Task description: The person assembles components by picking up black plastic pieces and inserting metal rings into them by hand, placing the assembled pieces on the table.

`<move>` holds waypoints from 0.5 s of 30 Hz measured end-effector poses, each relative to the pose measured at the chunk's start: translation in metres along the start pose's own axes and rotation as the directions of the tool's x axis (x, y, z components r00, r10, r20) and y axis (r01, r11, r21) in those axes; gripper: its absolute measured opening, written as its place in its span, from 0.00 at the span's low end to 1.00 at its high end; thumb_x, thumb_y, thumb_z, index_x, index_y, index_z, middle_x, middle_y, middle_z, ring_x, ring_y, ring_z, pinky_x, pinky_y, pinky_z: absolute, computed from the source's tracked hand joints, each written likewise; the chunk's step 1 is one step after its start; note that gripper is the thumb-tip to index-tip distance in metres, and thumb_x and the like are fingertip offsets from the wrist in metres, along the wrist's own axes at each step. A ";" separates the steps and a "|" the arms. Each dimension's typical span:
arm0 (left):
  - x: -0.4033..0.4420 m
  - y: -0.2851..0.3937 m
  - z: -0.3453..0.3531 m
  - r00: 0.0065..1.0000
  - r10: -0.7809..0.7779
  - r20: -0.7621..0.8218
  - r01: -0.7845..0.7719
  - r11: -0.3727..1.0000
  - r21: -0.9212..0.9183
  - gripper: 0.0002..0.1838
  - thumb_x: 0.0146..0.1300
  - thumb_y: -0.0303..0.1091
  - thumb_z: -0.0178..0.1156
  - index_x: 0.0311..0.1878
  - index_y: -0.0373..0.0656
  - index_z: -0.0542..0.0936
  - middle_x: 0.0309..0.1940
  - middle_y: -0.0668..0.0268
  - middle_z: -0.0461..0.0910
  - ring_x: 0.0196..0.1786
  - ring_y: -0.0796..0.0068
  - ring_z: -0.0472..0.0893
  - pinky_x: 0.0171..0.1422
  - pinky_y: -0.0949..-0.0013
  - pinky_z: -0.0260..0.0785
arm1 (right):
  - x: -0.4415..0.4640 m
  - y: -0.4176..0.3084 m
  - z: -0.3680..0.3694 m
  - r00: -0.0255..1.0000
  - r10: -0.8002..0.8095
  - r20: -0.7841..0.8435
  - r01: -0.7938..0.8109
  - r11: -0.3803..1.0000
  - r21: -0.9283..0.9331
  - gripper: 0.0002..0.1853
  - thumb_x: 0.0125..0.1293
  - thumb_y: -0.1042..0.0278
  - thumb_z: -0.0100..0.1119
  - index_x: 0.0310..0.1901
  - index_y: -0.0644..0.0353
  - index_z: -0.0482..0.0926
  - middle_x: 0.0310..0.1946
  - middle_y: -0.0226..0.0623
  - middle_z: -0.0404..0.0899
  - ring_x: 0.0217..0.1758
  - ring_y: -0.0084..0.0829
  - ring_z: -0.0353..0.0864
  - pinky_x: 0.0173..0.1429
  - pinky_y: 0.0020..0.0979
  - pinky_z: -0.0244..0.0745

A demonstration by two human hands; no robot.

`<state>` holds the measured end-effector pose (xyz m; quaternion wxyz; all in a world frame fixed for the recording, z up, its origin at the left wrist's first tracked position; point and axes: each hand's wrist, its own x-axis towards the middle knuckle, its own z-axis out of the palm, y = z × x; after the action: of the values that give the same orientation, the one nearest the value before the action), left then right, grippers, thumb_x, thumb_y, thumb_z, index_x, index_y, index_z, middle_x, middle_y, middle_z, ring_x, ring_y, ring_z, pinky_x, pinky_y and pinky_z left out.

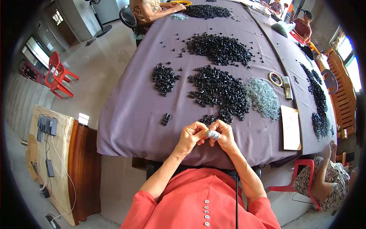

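two grips pinched closed, left hand (191, 136) and right hand (223, 134) meeting | grey bit (213, 134) between them, held or worn, cannot tell | just beyond, black pieces (221, 91) on counter (131, 110), clear pieces (263, 97) touching at right | farther, second black heap (220, 49)

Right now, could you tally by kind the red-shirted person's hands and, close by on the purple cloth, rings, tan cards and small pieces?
Hands: 2 (left hand, right hand)
Ring: 1
Tan card: 1
Total: 4, leaving out black pieces and clear pieces, too many to count.
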<state>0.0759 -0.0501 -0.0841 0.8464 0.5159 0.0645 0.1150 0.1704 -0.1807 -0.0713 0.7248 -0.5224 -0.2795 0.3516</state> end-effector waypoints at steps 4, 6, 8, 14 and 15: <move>-0.001 -0.001 0.002 0.999 0.030 -0.020 -0.029 0.998 0.050 0.02 0.62 0.29 0.58 0.35 0.42 0.76 0.23 0.71 0.75 0.21 0.87 0.71 0.22 0.83 0.61 | 0.000 0.001 0.001 1.000 -0.010 -0.004 0.010 1.000 0.011 0.13 0.57 0.66 0.65 0.27 0.61 0.69 0.22 0.34 0.75 0.16 0.19 0.71 0.19 0.20 0.67; -0.001 -0.002 0.003 0.999 0.039 -0.032 -0.037 0.997 0.072 0.02 0.62 0.28 0.58 0.36 0.42 0.76 0.22 0.71 0.75 0.21 0.87 0.71 0.22 0.82 0.62 | -0.001 0.001 0.000 1.000 -0.005 -0.006 0.005 1.000 0.013 0.14 0.58 0.66 0.65 0.27 0.61 0.68 0.22 0.33 0.74 0.16 0.19 0.71 0.19 0.19 0.66; -0.002 -0.002 0.004 0.998 0.039 -0.052 -0.035 0.996 0.078 0.02 0.62 0.28 0.58 0.36 0.41 0.76 0.22 0.71 0.76 0.21 0.86 0.72 0.22 0.82 0.63 | 0.000 0.001 0.000 1.000 -0.004 -0.012 0.004 1.000 0.005 0.14 0.58 0.66 0.65 0.27 0.60 0.68 0.22 0.32 0.74 0.16 0.18 0.71 0.18 0.19 0.64; -0.002 -0.003 0.007 0.997 0.041 -0.072 -0.039 0.999 0.029 0.02 0.62 0.27 0.58 0.35 0.41 0.75 0.22 0.70 0.76 0.22 0.86 0.73 0.23 0.82 0.65 | -0.002 0.006 0.000 0.999 0.010 -0.053 -0.007 0.999 0.042 0.14 0.58 0.65 0.64 0.28 0.60 0.68 0.21 0.31 0.73 0.15 0.16 0.67 0.17 0.18 0.62; -0.003 -0.004 0.009 0.996 0.051 -0.076 -0.047 0.998 0.042 0.02 0.62 0.27 0.58 0.35 0.41 0.75 0.22 0.70 0.76 0.22 0.86 0.73 0.24 0.82 0.66 | -0.001 0.007 0.000 0.999 0.024 -0.047 -0.021 0.997 0.068 0.14 0.58 0.65 0.64 0.28 0.60 0.68 0.21 0.31 0.73 0.15 0.16 0.67 0.17 0.18 0.61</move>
<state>0.0756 -0.0599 -0.0837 0.8296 0.5296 0.0866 0.1542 0.1682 -0.1806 -0.0776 0.7444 -0.5090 -0.2442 0.3566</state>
